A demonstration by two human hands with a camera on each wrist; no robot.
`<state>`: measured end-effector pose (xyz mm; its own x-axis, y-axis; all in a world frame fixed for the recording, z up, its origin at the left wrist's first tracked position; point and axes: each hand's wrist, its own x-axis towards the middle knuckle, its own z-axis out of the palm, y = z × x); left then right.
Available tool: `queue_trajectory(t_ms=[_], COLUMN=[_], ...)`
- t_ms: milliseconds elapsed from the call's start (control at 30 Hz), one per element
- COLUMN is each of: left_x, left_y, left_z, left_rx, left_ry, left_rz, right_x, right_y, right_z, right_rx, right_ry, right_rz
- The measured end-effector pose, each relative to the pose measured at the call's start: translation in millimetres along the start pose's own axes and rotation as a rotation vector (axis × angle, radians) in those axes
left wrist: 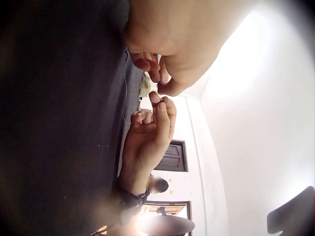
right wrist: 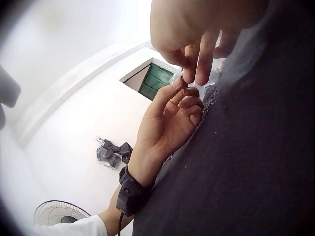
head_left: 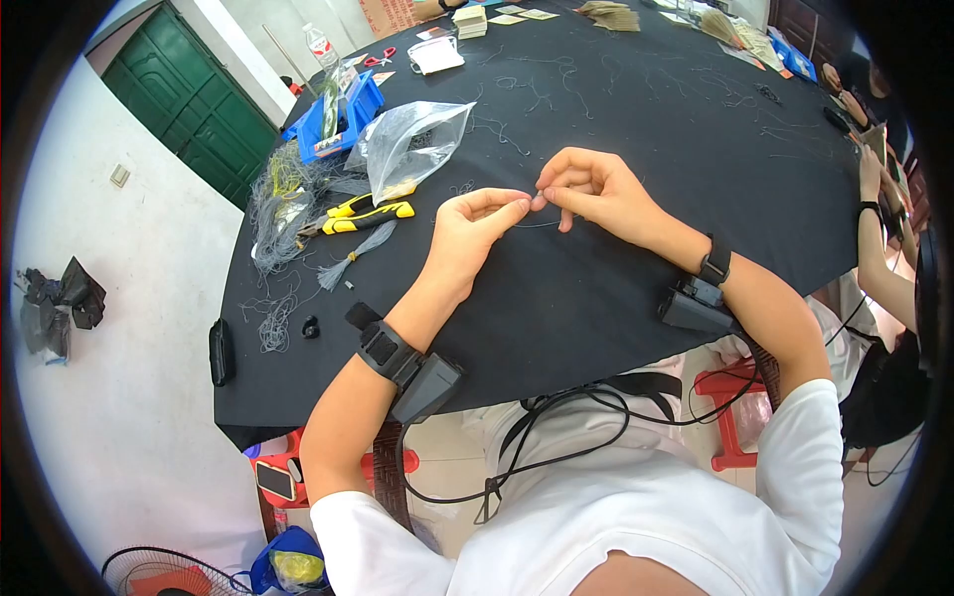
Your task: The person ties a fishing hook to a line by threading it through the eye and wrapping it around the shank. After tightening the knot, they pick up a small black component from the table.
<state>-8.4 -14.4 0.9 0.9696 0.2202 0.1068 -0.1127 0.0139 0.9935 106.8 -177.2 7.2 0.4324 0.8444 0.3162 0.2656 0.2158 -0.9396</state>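
Above the black tablecloth, my left hand (head_left: 471, 236) and right hand (head_left: 608, 195) meet fingertip to fingertip. Each one pinches a thin grey thread (head_left: 538, 224) between thumb and index finger, and part of it hangs in a short arc below the fingertips. The pinched bit itself is tiny and mostly hidden by the fingers. In the right wrist view, the left hand (right wrist: 167, 120) has its thumb and index finger together, with the other fingers curled in. Seen from the left wrist, the right hand (left wrist: 147, 142) holds its thumb and index tips together just below the left fingertips.
Left of the hands lie yellow-black pliers (head_left: 370, 221), a tied thread bundle (head_left: 356, 256), tangled grey thread (head_left: 273, 214), a clear plastic bag (head_left: 412, 144) and a blue basket (head_left: 363, 104). Red scissors (head_left: 381, 58) and a card stack (head_left: 470, 22) lie farther back. Other people sit at the right.
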Motion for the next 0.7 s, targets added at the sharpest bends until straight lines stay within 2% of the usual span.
queue_trajectory(t_ms=[333,433,533,633,700], left_x=[1,1,1,1,0], left_y=[-4,-3,-5,-4,-2], left_z=[-1,1,1,1,1], left_rx=[-0.007,0.019,0.028,0.025,0.029], left_ry=[0.005,0.014,0.029,0.042,0.046], left_rz=[0.007,0.014,0.037,0.058,0.057], right_x=[1,-1,-5,-7,-4], right_y=[3,-11,-10,-7,-1], right_z=[1,-8,-13,-15,-18], right_rx=[0.001,-0.641,-0.888,-0.987,-0.896], right_ry=[0.002,0.017,-0.031,-0.126,-0.165], right_rz=[0.004,-0.090,-0.177,-0.167,-0.108])
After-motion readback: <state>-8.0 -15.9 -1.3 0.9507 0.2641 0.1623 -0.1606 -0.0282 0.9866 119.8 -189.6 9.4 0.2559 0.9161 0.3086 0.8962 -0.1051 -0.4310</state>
